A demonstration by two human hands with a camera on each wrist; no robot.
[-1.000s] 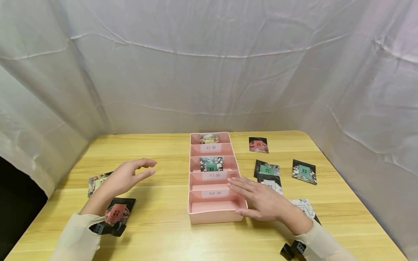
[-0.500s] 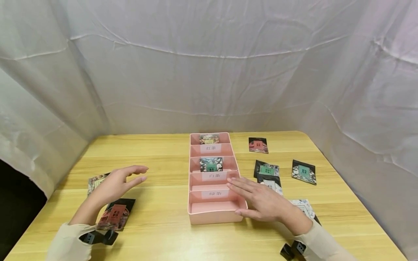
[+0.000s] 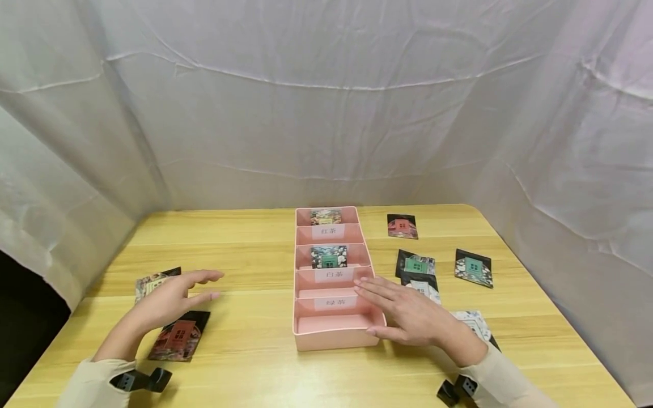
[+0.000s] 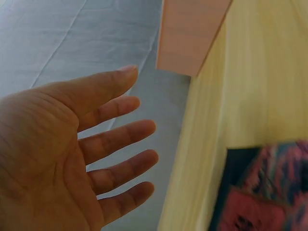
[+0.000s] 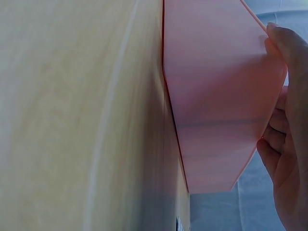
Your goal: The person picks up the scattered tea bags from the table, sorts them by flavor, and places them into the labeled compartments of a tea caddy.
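Note:
My left hand (image 3: 165,300) hovers over the left of the table, holding nothing, its fingers and thumb spread apart. Below it lie a tea sachet with a yellow label (image 3: 148,285) and one with a red label (image 3: 178,338). A pink divided box (image 3: 336,341) stands in the middle, its dividers bearing paper labels in Chinese characters. My right hand (image 3: 408,311) rests on the box's right rim near the front, fingers extended over the edge. In the right wrist view the thumb (image 5: 279,36) lies along that rim. A green-labelled sachet (image 3: 329,258) and a yellow-labelled sachet (image 3: 325,217) sit in the rear compartments.
Right of the box lie a red-labelled sachet (image 3: 402,226), a green-labelled one (image 3: 418,264) overlapping a white-labelled one (image 3: 422,288), and another green-labelled one (image 3: 474,268). A pale flowered sachet (image 3: 474,323) is partly behind the right forearm. Grey curtains (image 3: 326,124) surround the table.
My left hand has drawn back to the left and lower, away from the box, uncovering more of the red-labelled sachet. The right hand has kept its place on the rim.

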